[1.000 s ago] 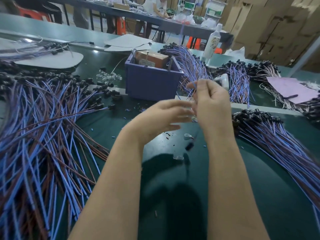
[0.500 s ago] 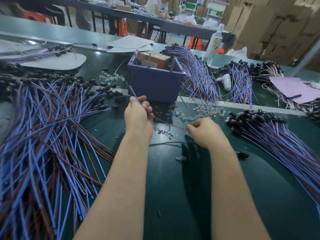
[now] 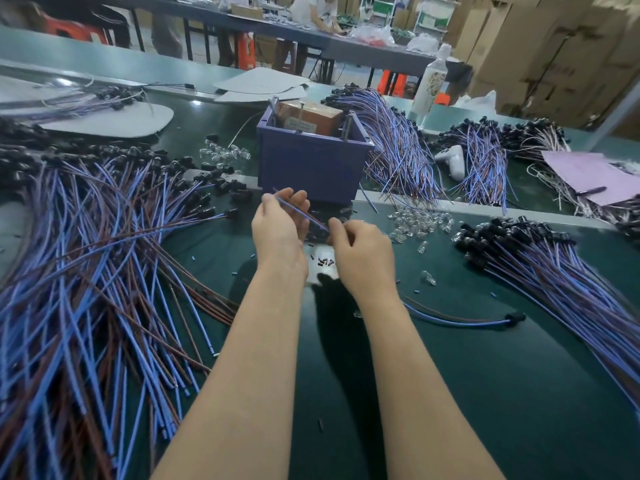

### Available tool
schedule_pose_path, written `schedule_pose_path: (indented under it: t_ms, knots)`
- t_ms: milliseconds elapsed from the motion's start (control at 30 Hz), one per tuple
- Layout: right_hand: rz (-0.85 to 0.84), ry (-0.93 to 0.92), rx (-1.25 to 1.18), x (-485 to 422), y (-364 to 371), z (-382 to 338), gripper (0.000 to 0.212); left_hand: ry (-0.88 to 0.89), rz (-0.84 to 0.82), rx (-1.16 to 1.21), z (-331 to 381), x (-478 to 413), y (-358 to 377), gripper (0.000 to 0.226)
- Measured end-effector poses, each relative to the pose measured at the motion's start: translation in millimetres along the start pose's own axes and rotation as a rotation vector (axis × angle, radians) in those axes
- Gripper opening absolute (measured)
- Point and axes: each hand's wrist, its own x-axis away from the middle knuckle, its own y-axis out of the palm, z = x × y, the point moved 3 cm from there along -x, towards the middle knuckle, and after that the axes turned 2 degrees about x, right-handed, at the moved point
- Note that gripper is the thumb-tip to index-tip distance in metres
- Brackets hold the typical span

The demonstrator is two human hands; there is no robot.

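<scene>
My left hand point(image 3: 278, 230) holds a thin blue wire point(image 3: 300, 212) that runs across its fingers toward my right hand point(image 3: 362, 254). The right hand's curled fingers pinch the wire's lower end near a scatter of small black sleeves point(image 3: 323, 261) on the green table point(image 3: 485, 393). Both hands hover just in front of a purple bin point(image 3: 311, 161). A finished wire with a black cap point(image 3: 514, 317) lies to the right of my right forearm.
A big heap of blue and brown wires point(image 3: 86, 289) covers the left. Capped wire bundles point(image 3: 554, 271) lie right, more bundles point(image 3: 398, 147) behind the bin. Clear plastic pieces point(image 3: 419, 221) lie right of the bin. A white bottle point(image 3: 429, 84), purple paper point(image 3: 588, 174) and a person at the far table.
The hands dropped from raised and together to the table, moved apart, then came close again. A capped wire now lies at the right; the left hand holds a new blue wire.
</scene>
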Motion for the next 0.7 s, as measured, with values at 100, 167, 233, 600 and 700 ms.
schedule_pose_path:
  t_ms: [100, 167, 233, 600, 700]
  knots:
    - [0.002, 0.032, 0.055, 0.2, 1.7, 5.2, 0.041, 0.047, -0.01, -0.014, 1.9, 0.6, -2.0, 0.035]
    - [-0.001, 0.043, 0.053, 0.7, 1.3, 7.3, 0.041, 0.109, -0.043, -0.073, 2.5, 2.8, -1.0, 0.022]
    - [0.017, 0.05, 0.035, 0.3, -1.4, 9.1, 0.041, 0.144, -0.073, -0.128, 1.4, 3.8, -0.3, 0.018]
    - [0.145, 0.003, -0.048, -2.2, -9.7, 12.6, 0.032, 0.313, -0.065, -0.594, -4.0, -2.5, -7.7, 0.019]
    - [0.182, 0.042, -0.07, -2.7, -12.1, 14.3, 0.033, 0.284, -0.086, -0.601, -6.2, -3.1, -6.9, 0.017]
